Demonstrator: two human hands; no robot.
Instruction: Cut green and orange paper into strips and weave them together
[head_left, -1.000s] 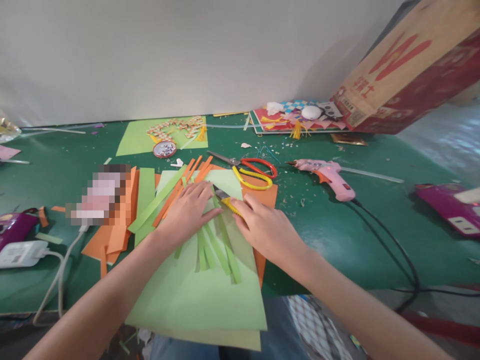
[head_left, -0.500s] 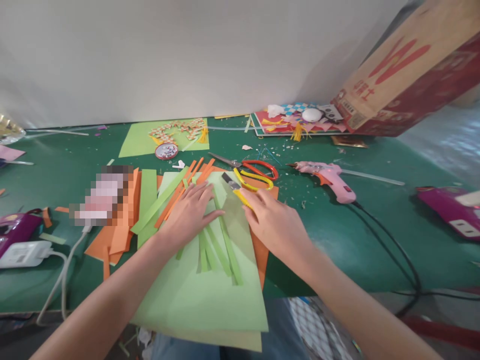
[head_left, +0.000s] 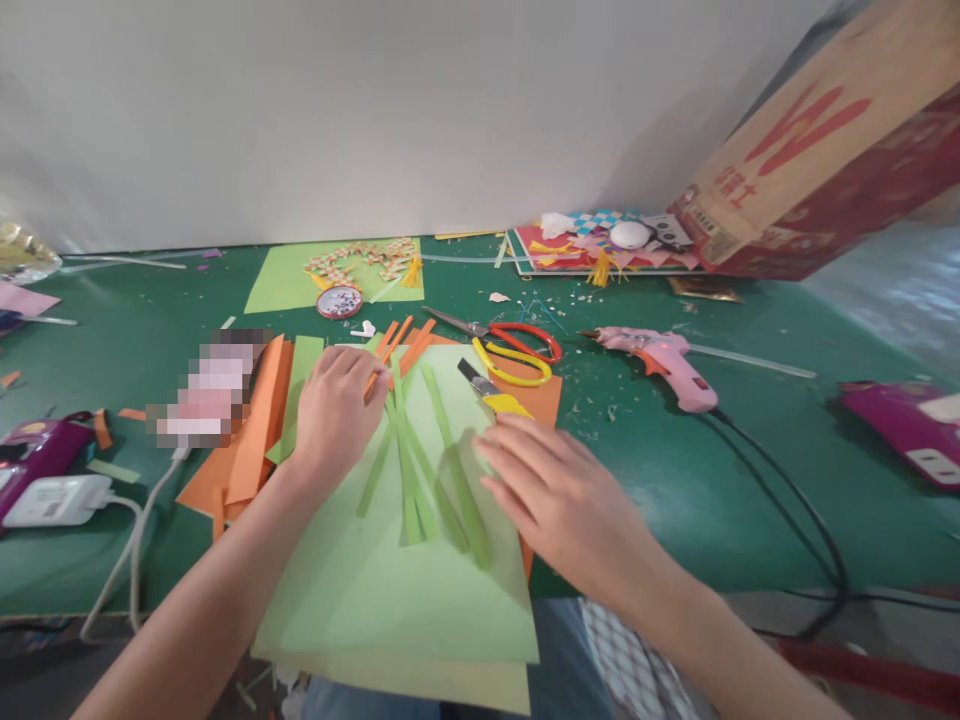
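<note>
My left hand (head_left: 341,405) is curled over the upper left of a light green paper sheet (head_left: 420,620). Its fingertips close on the orange paper strips (head_left: 409,352), partly hidden beneath it. Several narrow green paper strips (head_left: 459,490) fan out on the sheet between my hands. My right hand (head_left: 551,475) has its fingers stretched out, low over the sheet's right side, holding nothing. Just beyond those fingers lies a utility knife (head_left: 504,402) with a yellow handle and dark tip. Scissors (head_left: 521,340) with a red and a yellow handle rest behind it.
A pink glue gun (head_left: 664,365) lies to the right, its cord running off the table edge. Orange paper (head_left: 255,440) and a pixelated device (head_left: 214,385) on a white cable are at left. Behind stand a round dish of beads (head_left: 339,302) and a paper bag (head_left: 795,170).
My left hand has moved left and curled from lying flat on the strips. My right hand has let go of the utility knife and drawn back toward me with fingers extended.
</note>
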